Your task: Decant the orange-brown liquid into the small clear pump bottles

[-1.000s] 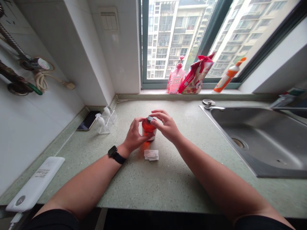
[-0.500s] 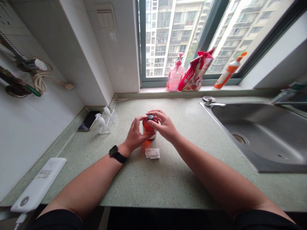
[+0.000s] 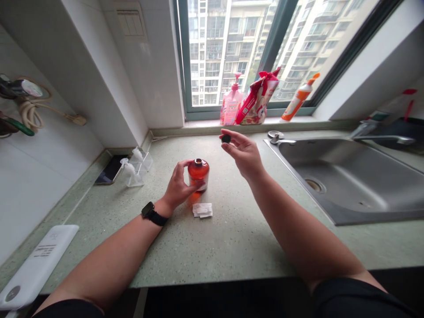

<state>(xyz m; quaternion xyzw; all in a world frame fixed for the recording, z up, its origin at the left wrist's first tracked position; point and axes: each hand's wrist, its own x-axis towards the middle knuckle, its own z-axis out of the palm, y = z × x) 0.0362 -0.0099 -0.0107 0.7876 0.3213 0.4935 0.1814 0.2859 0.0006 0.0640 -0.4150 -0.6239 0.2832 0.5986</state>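
Note:
An amber-red bottle (image 3: 199, 170) stands upright on the counter, its narrow mouth uncovered. Round its left side and front, my left hand (image 3: 177, 187) is closed on it. Up and to the right of the bottle, my right hand (image 3: 245, 152) pinches a small black bottle cap (image 3: 225, 138) between thumb and fingers, in the air above the counter. A folded white tissue (image 3: 202, 210) lies just in front of the bottle. On my left wrist is a dark watch (image 3: 152, 212).
A steel sink (image 3: 331, 216) is set in the counter (image 3: 232, 251) at right. Left are a clear plastic holder (image 3: 135, 174), a phone (image 3: 111, 169) and a white power bank (image 3: 39, 265). A pink pump bottle (image 3: 231, 106), a red bag (image 3: 256, 99) and an orange bottle (image 3: 298, 101) line the sill.
The black cap has come off the bottle. My right hand has lifted it up and to the right, while my left hand keeps hold of the bottle. The view has shifted slightly right.

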